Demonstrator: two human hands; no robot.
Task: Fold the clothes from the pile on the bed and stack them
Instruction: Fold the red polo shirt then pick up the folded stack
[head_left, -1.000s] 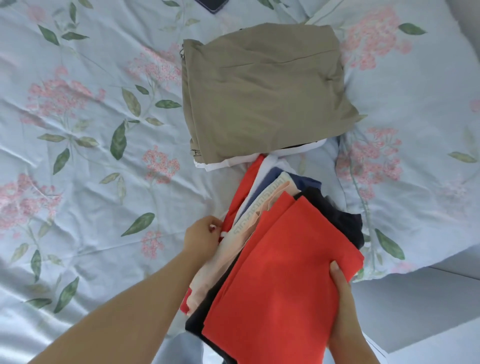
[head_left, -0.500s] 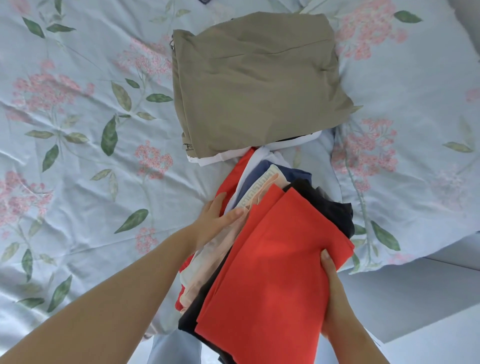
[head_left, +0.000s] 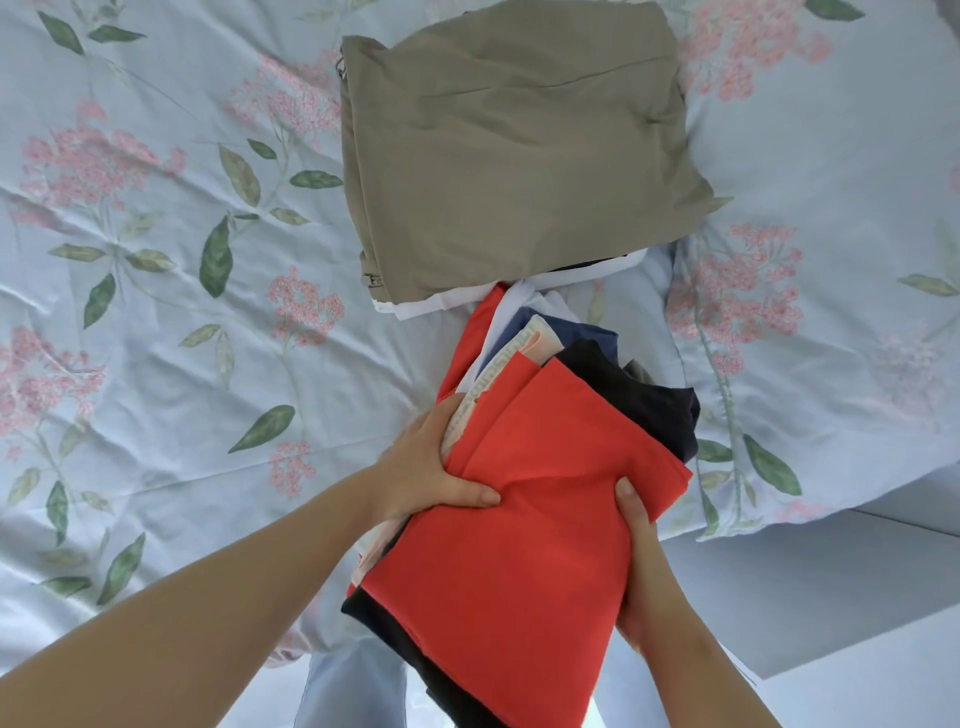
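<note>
Both hands are clamping a bundle of folded clothes (head_left: 524, 467) from either side. The left hand (head_left: 431, 467) is gripping its left edge, with the thumb lying across the top red cloth (head_left: 519, 561) and the fingers curling against the layers below. The right hand (head_left: 641, 561) is gripping the right edge, thumb on top of the red cloth and fingers tucked underneath (they are hidden from view).

Under the red cloth, other pieces are fanning out at the far end: a black one (head_left: 639, 400), a dark blue one (head_left: 576, 335), a pale one with a lettered band (head_left: 498, 364) and another red one (head_left: 470, 353). The near end of the bundle is hanging over the edge of the bed (head_left: 156, 312), toward the person; whether the far end is resting on the bedspread cannot be told.

Just beyond the bundle, a folded khaki garment (head_left: 509, 156) is lying on top of a second stack, with a white piece (head_left: 426, 306) peeking out beneath its near edge. The bundle's far tip is touching that white piece.
</note>
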